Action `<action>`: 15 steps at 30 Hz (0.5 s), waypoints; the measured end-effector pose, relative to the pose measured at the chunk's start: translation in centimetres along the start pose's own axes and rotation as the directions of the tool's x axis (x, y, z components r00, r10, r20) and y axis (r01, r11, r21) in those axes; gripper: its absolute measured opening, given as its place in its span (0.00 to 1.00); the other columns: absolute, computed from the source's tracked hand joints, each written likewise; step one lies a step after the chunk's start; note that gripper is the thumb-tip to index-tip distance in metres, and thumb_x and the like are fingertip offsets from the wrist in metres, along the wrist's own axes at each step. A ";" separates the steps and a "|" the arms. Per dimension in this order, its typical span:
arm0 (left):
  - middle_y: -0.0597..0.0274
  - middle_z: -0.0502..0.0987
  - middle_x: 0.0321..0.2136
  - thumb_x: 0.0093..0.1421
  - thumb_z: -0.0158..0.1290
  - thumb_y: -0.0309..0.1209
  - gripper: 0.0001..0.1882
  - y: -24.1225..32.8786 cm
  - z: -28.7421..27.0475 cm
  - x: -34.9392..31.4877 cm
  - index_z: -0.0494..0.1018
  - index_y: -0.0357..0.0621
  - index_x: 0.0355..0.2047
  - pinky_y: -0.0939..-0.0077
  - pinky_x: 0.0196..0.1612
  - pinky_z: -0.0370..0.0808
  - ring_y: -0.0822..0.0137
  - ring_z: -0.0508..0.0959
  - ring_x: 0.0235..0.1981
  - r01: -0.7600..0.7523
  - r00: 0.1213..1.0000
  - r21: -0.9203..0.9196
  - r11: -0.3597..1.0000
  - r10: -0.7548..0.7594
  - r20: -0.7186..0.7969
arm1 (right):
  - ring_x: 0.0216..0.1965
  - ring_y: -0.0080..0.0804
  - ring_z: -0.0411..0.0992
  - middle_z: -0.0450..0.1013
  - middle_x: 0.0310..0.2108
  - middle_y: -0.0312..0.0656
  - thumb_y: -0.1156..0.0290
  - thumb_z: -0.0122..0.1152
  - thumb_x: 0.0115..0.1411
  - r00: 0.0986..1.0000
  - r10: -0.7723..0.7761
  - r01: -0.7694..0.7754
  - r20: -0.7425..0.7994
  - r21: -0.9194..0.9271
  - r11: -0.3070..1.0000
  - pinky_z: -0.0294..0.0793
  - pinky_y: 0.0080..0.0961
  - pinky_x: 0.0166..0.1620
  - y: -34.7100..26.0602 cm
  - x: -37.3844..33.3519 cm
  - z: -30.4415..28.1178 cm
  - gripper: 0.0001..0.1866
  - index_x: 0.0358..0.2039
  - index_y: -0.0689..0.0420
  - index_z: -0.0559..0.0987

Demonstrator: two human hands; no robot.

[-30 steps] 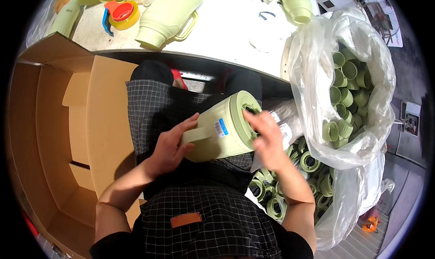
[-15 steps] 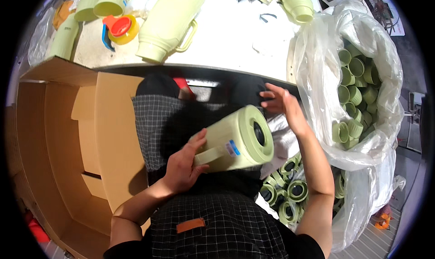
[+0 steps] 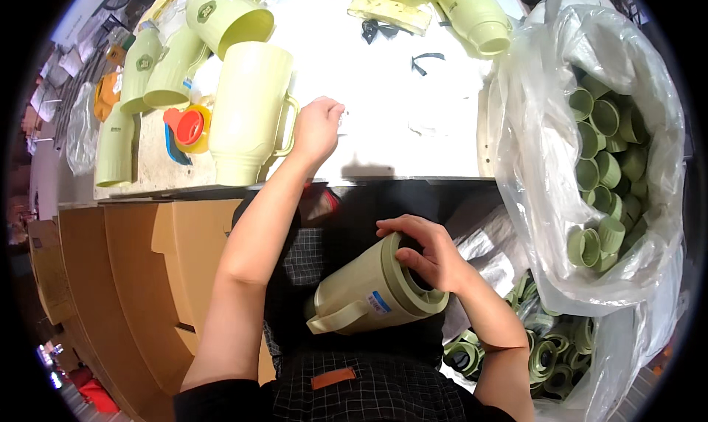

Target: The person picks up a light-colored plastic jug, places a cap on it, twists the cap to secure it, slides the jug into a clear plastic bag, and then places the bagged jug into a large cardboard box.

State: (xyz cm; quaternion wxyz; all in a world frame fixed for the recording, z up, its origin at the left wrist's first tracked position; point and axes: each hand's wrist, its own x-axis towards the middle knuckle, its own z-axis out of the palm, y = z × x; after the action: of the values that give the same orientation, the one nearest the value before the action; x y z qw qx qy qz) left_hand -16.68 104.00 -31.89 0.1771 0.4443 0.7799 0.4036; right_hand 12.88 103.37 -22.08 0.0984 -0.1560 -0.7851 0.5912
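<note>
A pale green thermos jug (image 3: 354,289) with a handle and a blue-and-white sticker lies tilted across my lap. My right hand (image 3: 431,256) grips its ringed end, thumb inside the opening and fingers over the rim. Out over the white tabletop (image 3: 398,119), my left hand (image 3: 318,133) has its fingers curled together; whatever they hold, if anything, is hidden. Just left of it, beside its handle, stands another pale green jug (image 3: 251,105). A black strip (image 3: 426,62) and a crumpled black strip (image 3: 377,31) lie farther off on the table.
Several green jug bodies (image 3: 228,16) crowd the table's left. A red-and-yellow tape dispenser (image 3: 190,128) sits near its edge. An open cardboard box (image 3: 133,274) stands at my left. At right, a plastic bag (image 3: 523,223) holds green cups; green rings (image 3: 546,359) lie below.
My left hand has left the jug's handle and reached forward to the table. My right hand has come down onto the jug's ringed end. The view has shifted, showing more of the table.
</note>
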 end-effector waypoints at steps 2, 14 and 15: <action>0.45 0.79 0.33 0.64 0.49 0.33 0.12 0.3 -0.3 0.4 0.78 0.37 0.35 0.60 0.42 0.73 0.46 0.78 0.35 0.043 0.998 0.031 0.999 -0.041 -0.053 | 0.44 0.31 0.77 0.78 0.41 0.43 0.71 0.63 0.61 0.997 0.068 -0.056 -0.043 0.225 0.973 0.75 0.26 0.47 0.6 0.1 0.3 0.15 0.47 0.64 0.78; 0.58 0.82 0.32 0.69 0.50 0.32 0.13 6.8 0.8 -11.1 0.78 0.32 0.36 0.78 0.38 0.76 0.71 0.79 0.30 0.387 0.922 -0.850 0.358 -0.174 0.346 | 0.32 0.23 0.76 0.80 0.32 0.39 0.77 0.64 0.61 0.814 0.285 -0.043 -0.506 0.436 0.899 0.75 0.17 0.37 4.2 4.1 -0.2 0.03 0.34 0.63 0.81; 0.60 0.81 0.31 0.68 0.50 0.32 0.13 8.6 0.1 -11.4 0.78 0.32 0.36 0.79 0.37 0.75 0.72 0.78 0.30 0.351 0.934 -0.884 0.310 -0.178 0.309 | 0.33 0.25 0.78 0.81 0.32 0.41 0.77 0.63 0.62 0.754 0.152 0.171 -0.639 0.414 0.894 0.77 0.19 0.39 4.8 3.3 -0.3 0.03 0.34 0.64 0.82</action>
State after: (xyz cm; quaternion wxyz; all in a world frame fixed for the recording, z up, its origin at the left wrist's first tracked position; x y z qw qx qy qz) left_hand -5.73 96.91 -26.11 0.5193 0.1611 0.4601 0.7019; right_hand 10.58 106.03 -26.74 0.4036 -0.3222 -0.5430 0.6621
